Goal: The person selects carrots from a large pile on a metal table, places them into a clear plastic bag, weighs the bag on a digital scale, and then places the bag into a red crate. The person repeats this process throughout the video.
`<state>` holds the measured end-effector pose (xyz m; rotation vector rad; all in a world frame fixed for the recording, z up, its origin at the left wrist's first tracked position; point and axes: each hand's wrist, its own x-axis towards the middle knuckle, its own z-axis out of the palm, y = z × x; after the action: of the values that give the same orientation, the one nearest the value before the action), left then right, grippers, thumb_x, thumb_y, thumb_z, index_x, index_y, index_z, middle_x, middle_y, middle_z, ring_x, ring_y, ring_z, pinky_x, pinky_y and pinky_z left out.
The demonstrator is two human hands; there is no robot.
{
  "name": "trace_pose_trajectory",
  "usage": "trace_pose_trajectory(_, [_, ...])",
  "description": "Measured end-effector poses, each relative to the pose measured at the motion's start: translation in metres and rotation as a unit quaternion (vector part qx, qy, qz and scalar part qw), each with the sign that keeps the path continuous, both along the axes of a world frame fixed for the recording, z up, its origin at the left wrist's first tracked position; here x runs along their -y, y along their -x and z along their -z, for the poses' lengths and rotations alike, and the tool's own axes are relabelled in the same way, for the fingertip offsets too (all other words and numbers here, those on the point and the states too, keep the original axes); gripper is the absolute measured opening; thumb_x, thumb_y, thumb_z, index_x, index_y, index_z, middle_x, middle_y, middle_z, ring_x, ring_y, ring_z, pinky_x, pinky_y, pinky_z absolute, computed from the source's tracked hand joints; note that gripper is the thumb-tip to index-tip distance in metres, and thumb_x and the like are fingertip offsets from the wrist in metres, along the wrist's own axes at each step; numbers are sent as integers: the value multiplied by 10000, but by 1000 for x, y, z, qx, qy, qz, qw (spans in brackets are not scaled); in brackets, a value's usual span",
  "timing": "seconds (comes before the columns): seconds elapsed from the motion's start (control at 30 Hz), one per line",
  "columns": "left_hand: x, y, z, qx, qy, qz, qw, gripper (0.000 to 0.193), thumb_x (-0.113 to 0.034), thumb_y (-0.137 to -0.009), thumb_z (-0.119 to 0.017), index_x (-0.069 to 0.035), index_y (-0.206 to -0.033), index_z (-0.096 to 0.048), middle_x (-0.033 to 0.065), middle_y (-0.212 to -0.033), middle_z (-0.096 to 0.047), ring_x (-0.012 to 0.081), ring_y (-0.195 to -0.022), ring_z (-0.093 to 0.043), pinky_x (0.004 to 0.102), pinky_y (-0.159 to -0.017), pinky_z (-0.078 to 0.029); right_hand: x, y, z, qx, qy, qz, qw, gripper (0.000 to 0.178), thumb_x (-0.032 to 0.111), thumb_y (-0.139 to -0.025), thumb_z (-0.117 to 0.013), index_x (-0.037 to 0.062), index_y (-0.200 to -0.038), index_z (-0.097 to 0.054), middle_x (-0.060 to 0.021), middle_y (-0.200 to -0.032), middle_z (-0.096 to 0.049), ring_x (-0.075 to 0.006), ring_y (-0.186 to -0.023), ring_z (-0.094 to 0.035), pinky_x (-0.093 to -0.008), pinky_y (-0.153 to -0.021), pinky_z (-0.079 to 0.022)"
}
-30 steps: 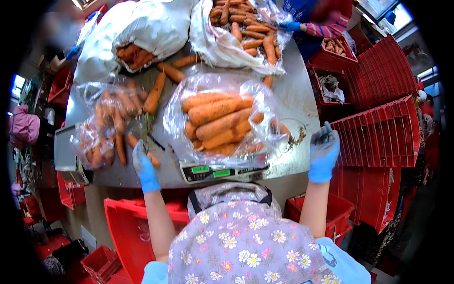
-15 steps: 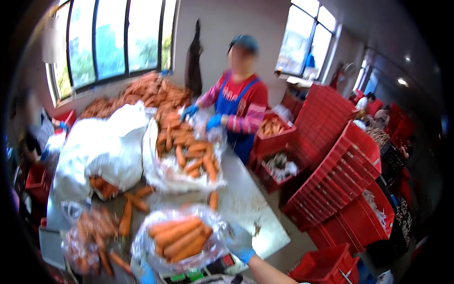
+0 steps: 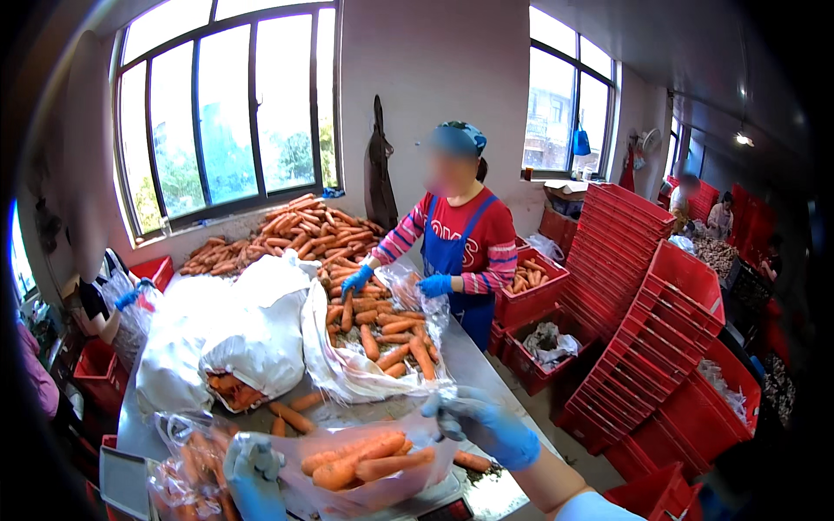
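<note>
A clear plastic bag (image 3: 300, 445) with several carrots (image 3: 365, 460) in it stretches between my gloved hands near the table's front. My left hand (image 3: 254, 476), in a blue glove with a grey palm, closes on the bag's left edge. On the opposite side my right hand (image 3: 486, 427) pinches the bag's upper right edge with curled fingers. Under the bag a scale (image 3: 447, 511) shows only in part. Left of my left hand lies another clear bag of carrots (image 3: 195, 469). A loose carrot (image 3: 472, 461) rests on the table below my right hand.
Across the metal table (image 3: 486, 378), a co-worker (image 3: 465, 234) in blue gloves handles carrots and a plastic bag. White sacks (image 3: 252, 334) stand at left; an opened sack (image 3: 334, 369) spills carrots. A carrot heap (image 3: 300, 230) lies behind. Stacked red crates (image 3: 634, 330) lean at right.
My view has tilted up. The bag's sides are drawn up and apart, and my right hand has risen with its edge. The co-worker's left hand has moved away from the other hand.
</note>
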<state>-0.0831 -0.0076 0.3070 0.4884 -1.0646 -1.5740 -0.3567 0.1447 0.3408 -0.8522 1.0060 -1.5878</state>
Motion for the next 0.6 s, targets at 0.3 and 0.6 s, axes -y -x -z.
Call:
trace_pose_trajectory(0.3, [-26,50,5,197,49,58,978,217,-67,-860,-523,-7,-1044,-619,-6,-833,-593,48,-695,-478,171,-633,-381,3,-8,65,67,-18,1,998,287,143,-956,-418,-52,-1114,-558,-73,-879,-609,-116,-783,-551,-235,-778,-455])
trace_pose_trajectory(0.6, [-34,45,26,208,89,-10,974,270,-22,-800,-515,7,-1057,-590,8,-783,-565,50,-649,-474,170,-577,-379,-2,-21,68,-140,22,29,989,209,102,-934,-480,1,-1091,-575,-31,-858,-595,-94,-790,-537,-240,-724,-451])
